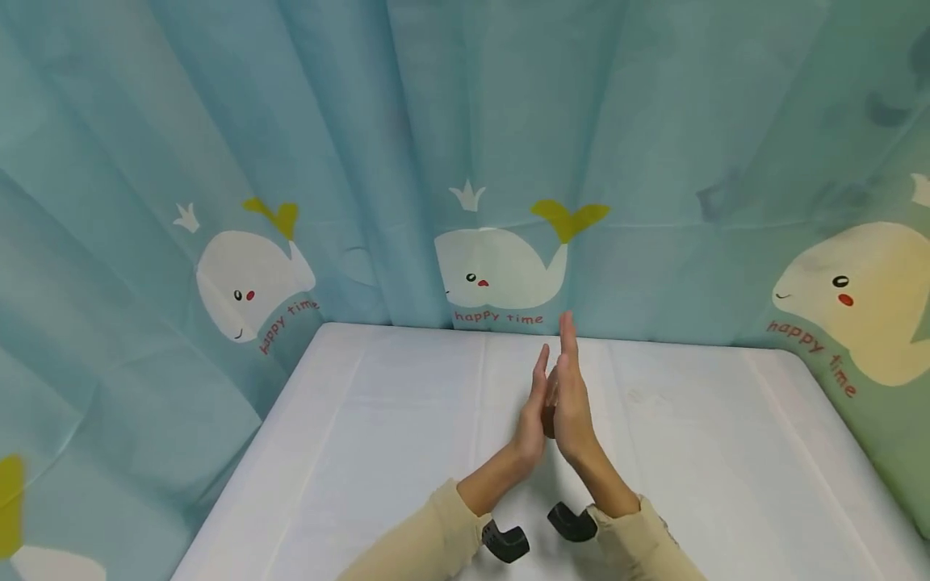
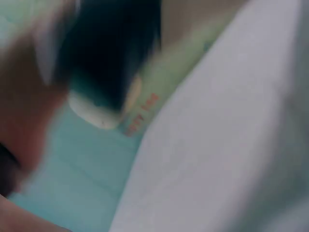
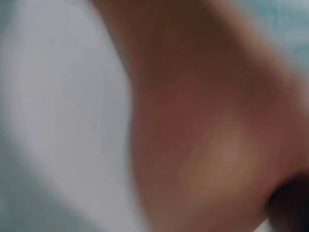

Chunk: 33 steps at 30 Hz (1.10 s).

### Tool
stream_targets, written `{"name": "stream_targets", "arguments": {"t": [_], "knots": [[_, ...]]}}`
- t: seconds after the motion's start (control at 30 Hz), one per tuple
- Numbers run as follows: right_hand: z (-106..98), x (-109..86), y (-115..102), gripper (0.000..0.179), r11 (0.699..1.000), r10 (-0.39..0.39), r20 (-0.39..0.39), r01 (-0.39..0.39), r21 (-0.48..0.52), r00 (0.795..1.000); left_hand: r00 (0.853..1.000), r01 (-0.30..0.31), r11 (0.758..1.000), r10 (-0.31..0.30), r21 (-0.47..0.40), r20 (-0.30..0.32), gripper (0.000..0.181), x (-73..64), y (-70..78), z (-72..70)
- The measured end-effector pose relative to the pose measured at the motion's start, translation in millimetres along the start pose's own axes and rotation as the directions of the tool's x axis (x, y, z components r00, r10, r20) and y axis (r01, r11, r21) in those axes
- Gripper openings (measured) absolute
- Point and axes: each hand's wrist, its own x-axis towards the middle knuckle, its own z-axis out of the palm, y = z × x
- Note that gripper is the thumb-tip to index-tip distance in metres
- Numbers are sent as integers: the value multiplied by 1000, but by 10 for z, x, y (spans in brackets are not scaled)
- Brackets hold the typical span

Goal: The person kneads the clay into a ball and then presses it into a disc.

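Over the middle of the table, my left hand and right hand face each other palm to palm. Their fingers are straight and point up and away from me. A narrow brownish shape shows in the gap between the palms; I cannot tell whether it is an object or shaded skin. The right hand's fingertips reach higher than the left's. In the left wrist view, blurred skin lies at the left side. Blurred skin fills most of the right wrist view.
A white table lies under the hands. A blue-green curtain with whale prints hangs behind and around it. Black curved wrist mounts, left and right, stick out below the beige sleeves.
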Motion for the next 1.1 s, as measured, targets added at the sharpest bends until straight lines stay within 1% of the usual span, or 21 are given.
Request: {"name": "stream_targets", "arguments": {"t": [0.07, 0.13, 0.17, 0.2, 0.27, 0.33, 0.37, 0.4, 0.43, 0.47, 0.5, 0.57, 0.63, 0.7, 0.8, 0.87, 0.97, 1.03, 1.1], "knots": [[-75, 76, 161, 54, 998, 56, -7, -56, 6, 998, 1000, 5, 998, -5, -66, 12, 64, -13, 44, 35], [-113, 87, 323, 53, 993, 116, -2, -116, 22, 993, 1000, 13, 996, -12, -90, 5, 66, -6, 117, 49], [-106, 67, 349, 54, 988, 151, 2, -151, 33, 988, 1000, 11, 997, -12, -79, -4, 65, 8, 150, 44], [-86, 31, 396, 54, 983, 177, 6, -177, 46, 984, 1000, -2, 999, 1, -53, -9, 64, 34, 167, 30], [-9, -64, 412, 54, 973, 214, 22, -215, 79, 977, 999, -31, 999, 32, 37, -30, 63, 111, 160, -25], [83, -158, 376, 55, 968, 218, 36, -221, 118, 975, 996, -57, 988, 65, 141, -56, 61, 203, 102, -110], [123, -187, 342, 55, 967, 214, 40, -217, 135, 976, 994, -66, 980, 80, 188, -72, 60, 246, 65, -153], [145, -199, 356, 55, 966, 202, 45, -207, 153, 978, 992, -75, 972, 96, 225, -84, 60, 284, 20, -190], [152, -190, 336, 54, 963, 200, 46, -205, 173, 979, 991, -70, 965, 96, 254, -91, 60, 308, -21, -216], [144, -167, 335, 54, 959, 206, 41, -210, 188, 978, 992, -62, 962, 89, 266, -91, 61, 318, -61, -230], [125, -131, 349, 53, 955, 215, 38, -218, 200, 976, 994, -43, 960, 69, 276, -87, 61, 309, -90, -229], [65, -36, 399, 52, 946, 246, 26, -246, 213, 969, 997, -14, 963, 33, 270, -66, 62, 275, -127, -196], [-4, 49, 490, 53, 941, 272, 17, -270, 203, 962, 999, 4, 971, 5, 241, -34, 63, 224, -114, -136], [-54, 87, 590, 54, 940, 286, 9, -282, 191, 958, 1000, -1, 978, 4, 210, -14, 63, 190, -55, -74], [-61, 36, 684, 55, 940, 292, 17, -290, 179, 956, 1000, -25, 981, 25, 194, -1, 62, 200, 37, -25], [-19, -31, 664, 55, 943, 280, 24, -279, 182, 960, 999, -43, 976, 47, 214, -15, 61, 256, 35, -44], [53, -106, 542, 55, 954, 240, 51, -245, 175, 970, 996, -32, 966, 52, 258, -72, 60, 342, -63, -136], [70, -97, 446, 54, 961, 211, 58, -218, 169, 976, 993, -18, 962, 48, 273, -106, 61, 375, -156, -192], [44, -44, 390, 54, 962, 208, 51, -214, 171, 977, 995, 5, 961, 24, 276, -101, 63, 355, -216, -197]]}}
